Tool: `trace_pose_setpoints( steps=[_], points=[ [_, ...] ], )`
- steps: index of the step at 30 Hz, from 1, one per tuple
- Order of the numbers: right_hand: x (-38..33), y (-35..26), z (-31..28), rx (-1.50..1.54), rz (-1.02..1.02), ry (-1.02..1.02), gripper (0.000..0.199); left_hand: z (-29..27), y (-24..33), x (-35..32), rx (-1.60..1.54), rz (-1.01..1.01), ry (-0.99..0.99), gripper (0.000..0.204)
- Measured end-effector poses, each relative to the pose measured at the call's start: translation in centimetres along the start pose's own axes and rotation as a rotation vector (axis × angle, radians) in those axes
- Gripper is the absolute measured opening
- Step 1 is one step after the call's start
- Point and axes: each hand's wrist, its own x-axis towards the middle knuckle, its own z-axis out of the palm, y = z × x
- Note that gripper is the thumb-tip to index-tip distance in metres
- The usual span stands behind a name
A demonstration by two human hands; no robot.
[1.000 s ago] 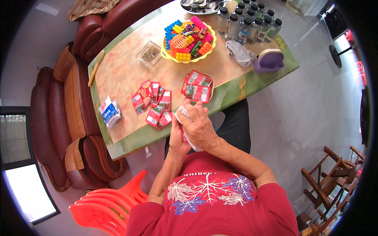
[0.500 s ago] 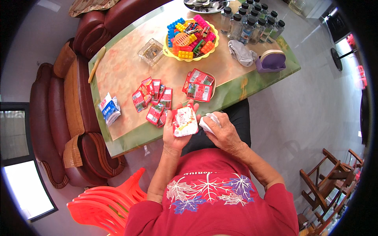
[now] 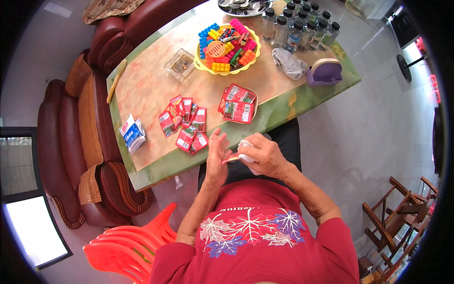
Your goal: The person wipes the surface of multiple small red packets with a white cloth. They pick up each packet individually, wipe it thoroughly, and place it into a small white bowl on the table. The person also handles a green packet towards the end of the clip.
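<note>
A small flat red-and-white packet [image 3: 231, 160] is turned nearly edge-on between my hands, in front of the table's near edge. My left hand [image 3: 217, 158] is open, its fingers stretched upward and apart, with the packet's edge against it near the thumb. My right hand [image 3: 267, 156] is closed around a crumpled white cloth or tissue [image 3: 245, 150] that presses at the packet's other end. Several similar red packets [image 3: 186, 138] lie loosely grouped on the table beyond my left hand. More red packets [image 3: 239, 111] are stacked on a small dish to their right.
On the table [image 3: 142, 90] stand a yellow basket [image 3: 257, 56] of toy bricks, a glass ashtray [image 3: 180, 64], several bottles [image 3: 294, 36], a grey cloth [image 3: 289, 64] and a purple container [image 3: 325, 75]. A blue-white bag [image 3: 132, 134] lies left. Red plastic chairs [image 3: 127, 241] are stacked lower left.
The packet, which lay face-up on my left palm, has tipped edge-on. My left fingers have straightened, and my right hand with the white cloth has come in to meet it.
</note>
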Motion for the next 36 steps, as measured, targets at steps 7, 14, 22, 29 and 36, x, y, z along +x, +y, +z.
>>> trace_pose_setpoints(
  steps=[7,14,22,29,36],
  points=[
    [0.6,1.0,-1.4,0.694,0.456,0.001,0.015,-1.0,2.4,-1.7,0.411,0.16,-0.54,0.024],
    [0.7,1.4,-1.8,0.921,0.725,0.455,0.02,-1.4,1.7,-1.2,0.227,0.072,-0.393,0.023],
    [2.4,-2.7,1.9,-0.163,0.063,0.151,0.044,-1.0,0.4,-0.9,-0.241,-0.051,-0.494,0.03],
    [-0.5,0.8,2.4,0.663,0.704,0.207,0.032,-0.5,1.9,-1.0,-0.19,-0.016,-0.417,0.029],
    [-0.9,1.1,1.1,1.369,0.911,0.142,0.028,-0.4,0.8,-0.7,-0.132,-0.003,-0.401,0.026]
  ],
)
